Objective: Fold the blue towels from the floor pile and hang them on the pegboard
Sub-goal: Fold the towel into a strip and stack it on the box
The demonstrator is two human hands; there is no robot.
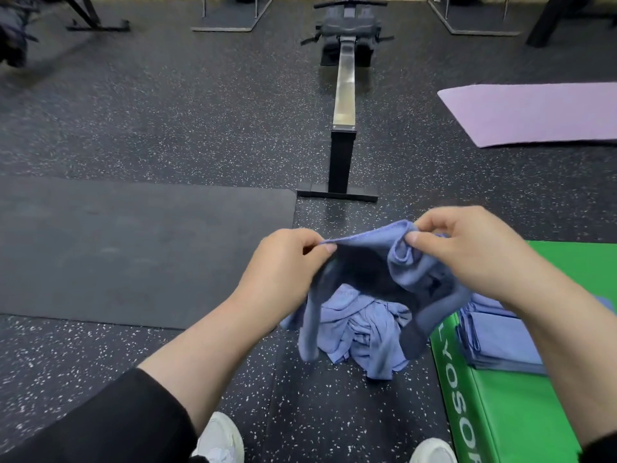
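I hold one blue towel (377,242) up in front of me, above the floor. My left hand (283,262) pinches its top edge on the left, and my right hand (467,248) pinches a bunched corner on the right. The rest of the towel hangs down in loose, blurred folds. Below it a crumpled pile of blue towels (364,325) lies on the speckled floor. A stack of folded blue towels (497,339) sits on the green box (521,412) at the right. No pegboard is in view.
A rowing machine (344,105) stretches away straight ahead. A dark mat (133,248) lies at the left and a purple mat (534,111) at the far right. Frames of other gym equipment stand along the back. My white shoes (220,439) show at the bottom.
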